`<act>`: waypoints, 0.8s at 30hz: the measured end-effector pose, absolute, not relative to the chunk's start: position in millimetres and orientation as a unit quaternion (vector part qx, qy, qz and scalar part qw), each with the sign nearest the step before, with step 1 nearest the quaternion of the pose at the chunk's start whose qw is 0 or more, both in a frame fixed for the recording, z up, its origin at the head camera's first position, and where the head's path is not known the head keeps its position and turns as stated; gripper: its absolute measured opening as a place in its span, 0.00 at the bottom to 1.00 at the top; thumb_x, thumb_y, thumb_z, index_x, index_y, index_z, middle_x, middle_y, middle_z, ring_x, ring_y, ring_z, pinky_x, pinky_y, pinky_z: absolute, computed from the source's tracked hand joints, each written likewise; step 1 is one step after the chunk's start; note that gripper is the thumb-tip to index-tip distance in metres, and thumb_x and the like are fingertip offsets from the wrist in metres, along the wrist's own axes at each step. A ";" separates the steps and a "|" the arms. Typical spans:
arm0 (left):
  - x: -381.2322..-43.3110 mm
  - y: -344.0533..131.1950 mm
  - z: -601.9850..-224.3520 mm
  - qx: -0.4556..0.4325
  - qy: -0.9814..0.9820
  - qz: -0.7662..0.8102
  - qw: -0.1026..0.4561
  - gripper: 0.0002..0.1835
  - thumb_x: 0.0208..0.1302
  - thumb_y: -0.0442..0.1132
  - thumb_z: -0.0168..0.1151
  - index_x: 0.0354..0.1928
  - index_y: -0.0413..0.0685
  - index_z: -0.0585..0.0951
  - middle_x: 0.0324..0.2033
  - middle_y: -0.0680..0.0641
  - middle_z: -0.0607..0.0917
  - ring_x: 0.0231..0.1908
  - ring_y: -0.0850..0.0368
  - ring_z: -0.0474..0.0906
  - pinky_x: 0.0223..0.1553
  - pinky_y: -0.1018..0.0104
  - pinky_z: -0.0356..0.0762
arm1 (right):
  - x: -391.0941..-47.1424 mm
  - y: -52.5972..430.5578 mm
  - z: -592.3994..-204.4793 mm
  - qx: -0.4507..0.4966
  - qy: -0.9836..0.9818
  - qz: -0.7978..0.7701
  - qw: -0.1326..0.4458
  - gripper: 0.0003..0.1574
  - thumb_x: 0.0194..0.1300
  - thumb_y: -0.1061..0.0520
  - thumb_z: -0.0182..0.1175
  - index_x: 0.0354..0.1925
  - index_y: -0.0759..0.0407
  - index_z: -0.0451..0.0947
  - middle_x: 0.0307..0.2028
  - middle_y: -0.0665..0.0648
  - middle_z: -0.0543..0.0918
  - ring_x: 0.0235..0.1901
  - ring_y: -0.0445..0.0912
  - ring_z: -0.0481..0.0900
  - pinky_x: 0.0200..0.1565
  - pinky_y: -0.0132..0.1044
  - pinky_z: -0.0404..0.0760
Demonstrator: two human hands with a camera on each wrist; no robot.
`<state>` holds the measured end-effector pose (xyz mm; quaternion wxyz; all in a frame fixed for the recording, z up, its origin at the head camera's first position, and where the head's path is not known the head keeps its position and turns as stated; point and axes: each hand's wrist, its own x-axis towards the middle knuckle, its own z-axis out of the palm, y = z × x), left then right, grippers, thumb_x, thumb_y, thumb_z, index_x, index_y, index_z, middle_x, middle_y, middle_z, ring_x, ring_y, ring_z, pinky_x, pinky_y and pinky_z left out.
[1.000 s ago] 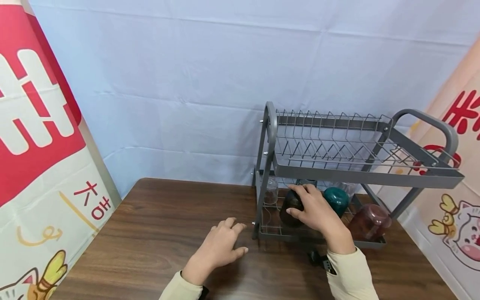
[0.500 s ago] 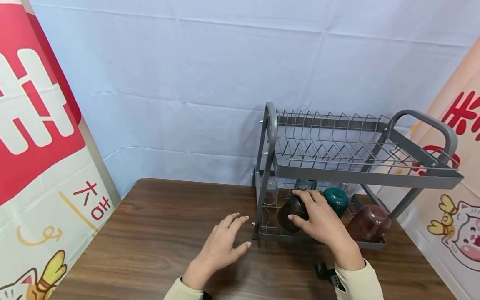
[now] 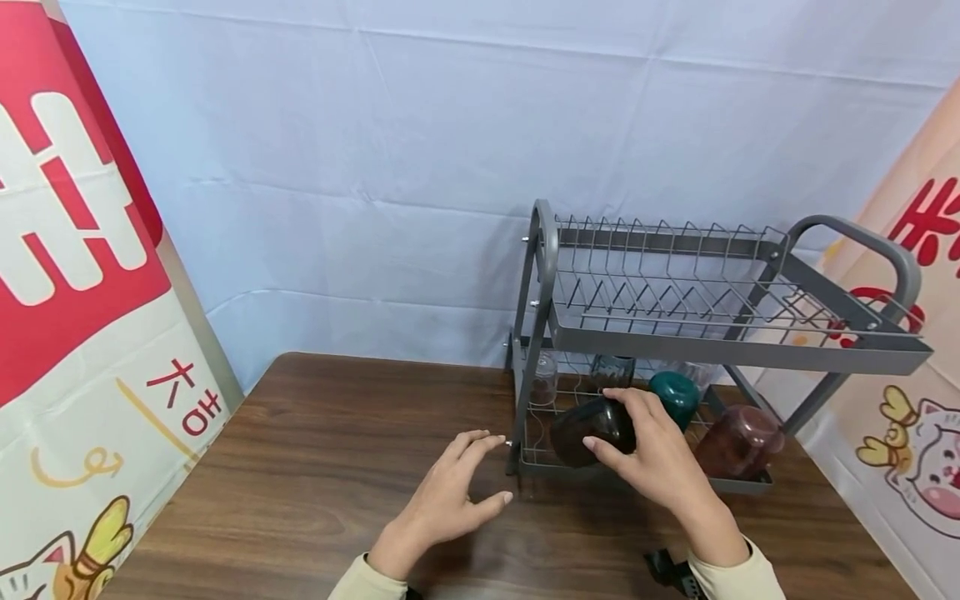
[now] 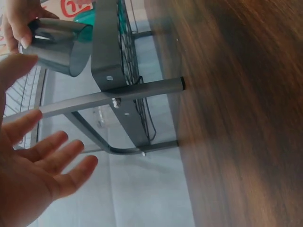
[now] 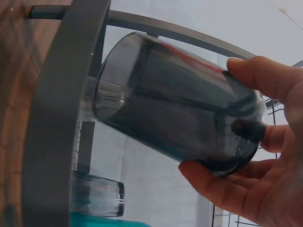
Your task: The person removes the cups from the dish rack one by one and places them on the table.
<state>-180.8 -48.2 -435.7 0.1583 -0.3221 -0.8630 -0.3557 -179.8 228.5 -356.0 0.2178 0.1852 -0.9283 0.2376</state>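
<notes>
My right hand (image 3: 663,462) grips a dark grey see-through glass (image 3: 588,435) near its base. The glass is tilted, its mouth toward the left, over the front of the lower tier of a grey dish rack (image 3: 735,347). In the right wrist view the thumb and fingers pinch the base end of this glass (image 5: 175,106), close to the tier's edge bar. My left hand (image 3: 450,492) hovers beside the rack's left front leg, fingers spread, holding nothing. In the left wrist view the left fingers (image 4: 64,151) overlap the rack's frame.
On the lower tier, a teal glass (image 3: 675,396), a reddish-brown glass (image 3: 738,443), a clear glass (image 3: 543,382) and a grey-blue glass (image 3: 612,368) stand upside down. The wire upper tier overhangs them. A brown wooden table (image 3: 337,442) carries the rack; a pale cloth (image 3: 375,183) hangs behind.
The right hand has drawn the dark glass toward the front and tipped it from nearly upright to slanted. The left hand has shifted slightly right, toward the rack.
</notes>
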 end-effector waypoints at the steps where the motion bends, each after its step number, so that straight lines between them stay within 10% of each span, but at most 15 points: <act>1: -180.9 -48.0 -436.2 -0.328 -0.859 -0.359 0.157 0.35 0.55 0.52 0.66 0.65 0.55 0.66 0.59 0.48 0.67 0.55 0.51 0.69 0.48 0.52 0.72 | -179.1 229.1 -357.1 0.183 -0.928 0.241 0.219 0.40 0.52 0.47 0.70 0.59 0.59 0.66 0.52 0.65 0.69 0.44 0.58 0.72 0.38 0.56 0.75; 16: -186.5 -44.4 -442.0 -0.344 -0.811 -0.450 0.146 0.35 0.55 0.56 0.66 0.64 0.57 0.67 0.59 0.51 0.67 0.58 0.54 0.65 0.52 0.52 0.69 | -171.3 229.3 -371.9 0.160 -0.897 0.326 0.251 0.38 0.53 0.53 0.69 0.58 0.62 0.66 0.49 0.62 0.72 0.39 0.51 0.73 0.34 0.47 0.74; 24: -176.0 -35.4 -424.1 -0.343 -0.750 -0.534 0.189 0.35 0.46 0.37 0.74 0.59 0.43 0.71 0.53 0.43 0.73 0.50 0.46 0.71 0.42 0.59 0.74 | -171.1 224.5 -383.6 0.152 -0.865 0.423 0.224 0.34 0.55 0.60 0.67 0.58 0.60 0.66 0.42 0.59 0.75 0.37 0.46 0.72 0.28 0.35 0.76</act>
